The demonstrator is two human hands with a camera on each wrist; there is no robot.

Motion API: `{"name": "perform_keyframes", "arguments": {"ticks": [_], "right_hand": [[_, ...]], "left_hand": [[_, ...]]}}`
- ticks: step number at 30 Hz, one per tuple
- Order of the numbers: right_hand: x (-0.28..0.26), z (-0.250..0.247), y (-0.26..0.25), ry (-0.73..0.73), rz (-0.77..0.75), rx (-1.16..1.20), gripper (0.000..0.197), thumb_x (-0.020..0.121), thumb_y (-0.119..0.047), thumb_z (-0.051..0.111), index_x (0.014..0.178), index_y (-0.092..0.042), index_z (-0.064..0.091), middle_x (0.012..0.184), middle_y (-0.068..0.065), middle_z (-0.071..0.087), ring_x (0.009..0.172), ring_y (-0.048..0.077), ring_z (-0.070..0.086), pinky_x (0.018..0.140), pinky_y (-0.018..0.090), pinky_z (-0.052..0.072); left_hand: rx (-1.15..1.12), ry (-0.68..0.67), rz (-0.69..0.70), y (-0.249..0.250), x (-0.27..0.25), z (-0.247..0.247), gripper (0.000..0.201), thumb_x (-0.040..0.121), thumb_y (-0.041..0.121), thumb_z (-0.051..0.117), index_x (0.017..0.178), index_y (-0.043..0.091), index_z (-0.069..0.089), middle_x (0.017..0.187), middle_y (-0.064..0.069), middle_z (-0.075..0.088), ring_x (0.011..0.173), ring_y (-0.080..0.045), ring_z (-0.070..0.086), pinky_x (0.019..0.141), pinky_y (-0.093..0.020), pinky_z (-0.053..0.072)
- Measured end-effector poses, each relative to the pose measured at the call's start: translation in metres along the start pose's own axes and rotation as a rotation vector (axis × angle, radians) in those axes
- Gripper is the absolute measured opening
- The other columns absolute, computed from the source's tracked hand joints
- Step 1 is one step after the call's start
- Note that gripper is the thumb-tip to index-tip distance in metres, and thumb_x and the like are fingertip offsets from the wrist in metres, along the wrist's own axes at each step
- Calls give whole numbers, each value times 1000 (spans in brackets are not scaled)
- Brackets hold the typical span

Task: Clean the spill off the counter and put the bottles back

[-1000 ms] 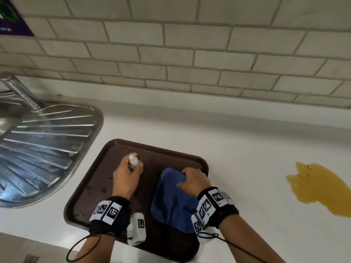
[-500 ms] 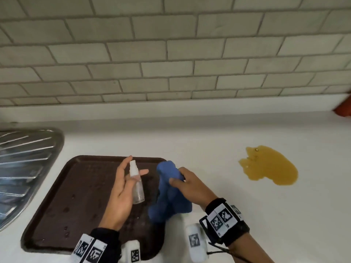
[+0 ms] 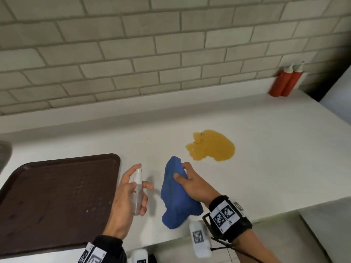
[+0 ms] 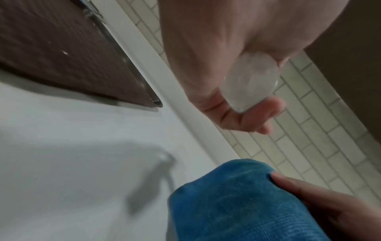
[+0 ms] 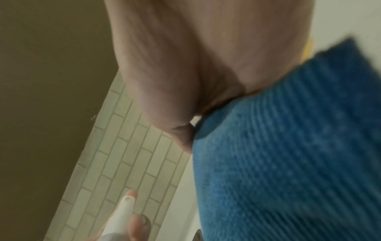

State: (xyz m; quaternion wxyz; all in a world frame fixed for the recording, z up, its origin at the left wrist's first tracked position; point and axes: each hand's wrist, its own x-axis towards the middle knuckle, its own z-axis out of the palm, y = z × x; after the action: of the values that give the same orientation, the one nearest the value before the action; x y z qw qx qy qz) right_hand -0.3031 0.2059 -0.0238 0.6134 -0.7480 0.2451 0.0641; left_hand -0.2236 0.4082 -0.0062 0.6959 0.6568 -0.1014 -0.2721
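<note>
- Both hands had left the tray since the earlier frames and hung over the bare bench, nearer the spill (image 3: 211,145).
- That amber spill lay on the white bench (image 3: 266,149), just beyond the cloth and not touching it.
- Right hand (image 3: 191,184) pinched the bunched blue cloth (image 3: 176,196) between thumb and curled fingers; the cloth drooped below the grip.
- Left hand (image 3: 125,200) was wrapped around a small clear spray bottle (image 3: 137,194), held upright, index finger raised beside its white nozzle; whether liquid was inside could not be told.
- Brown tray (image 3: 57,196) sat to the left of the hands, holding only a few droplets.
- Two red squeeze bottles (image 3: 285,82) stood side by side, touching, against the tiled wall (image 3: 133,54) at the far right.
</note>
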Motion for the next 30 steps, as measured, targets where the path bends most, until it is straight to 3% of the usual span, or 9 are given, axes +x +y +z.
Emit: {"name": "perform_keyframes", "arguments": {"ticks": [6,11,16,18,20,23,25,28,30], "right_hand": [[-10,-25,17,-25,6,3,35,96,-45,43,129,-36,36,121,6,60,108,23,61,98,46,47],[2,-38,15,2,-11,-88,30,99,-35,41,129,-29,38,106,6,60,99,23,59,81,34,44],[14,-63,32,113,26,-260,35,99,-32,42,132,-23,36,69,-4,50,64,14,50,67,31,40],[17,-79,41,159,70,-336,35,97,-35,43,131,-27,36,77,-2,55,72,21,56,73,37,46],[17,-93,49,217,125,-420,34,95,-38,43,128,-32,37,95,6,64,88,30,61,80,41,50],[11,-110,63,327,176,-529,34,93,-37,44,126,-32,40,102,9,66,93,33,62,74,38,47],[3,-120,69,388,201,-568,34,93,-37,47,127,-31,41,105,8,67,96,31,62,73,36,46],[-5,-136,81,493,228,-592,32,92,-36,50,123,-30,44,104,4,68,96,27,61,73,35,46],[-9,-146,88,558,243,-598,31,91,-34,51,121,-28,46,102,5,67,97,29,60,75,37,48]], "left_hand": [[101,-57,-25,-8,-7,37,52,101,7,29,132,39,55,92,-20,73,47,-24,45,45,-28,38],[228,-73,32,-4,7,53,43,108,17,35,133,48,50,97,-11,73,58,-29,43,51,-34,39],[371,-92,98,-11,32,69,42,106,28,43,133,60,42,98,0,68,63,-23,53,57,-35,51],[437,-94,122,-16,45,76,41,106,31,42,133,62,41,96,4,68,62,-19,54,57,-35,52],[501,-80,151,-21,57,82,38,105,34,42,132,61,42,91,6,69,57,-16,52,57,-36,49],[582,-59,191,-25,71,91,31,103,39,43,126,59,45,83,4,70,53,-11,50,61,-33,46],[634,-55,224,-23,76,100,29,103,39,42,125,58,43,82,3,70,59,-6,56,64,-30,45],[708,-64,257,-24,82,113,30,103,39,41,128,55,43,75,-9,68,72,-23,64,70,-34,50],[748,-61,282,-25,86,121,29,103,39,41,128,53,44,64,-11,59,63,-25,58,65,-37,50]]}}
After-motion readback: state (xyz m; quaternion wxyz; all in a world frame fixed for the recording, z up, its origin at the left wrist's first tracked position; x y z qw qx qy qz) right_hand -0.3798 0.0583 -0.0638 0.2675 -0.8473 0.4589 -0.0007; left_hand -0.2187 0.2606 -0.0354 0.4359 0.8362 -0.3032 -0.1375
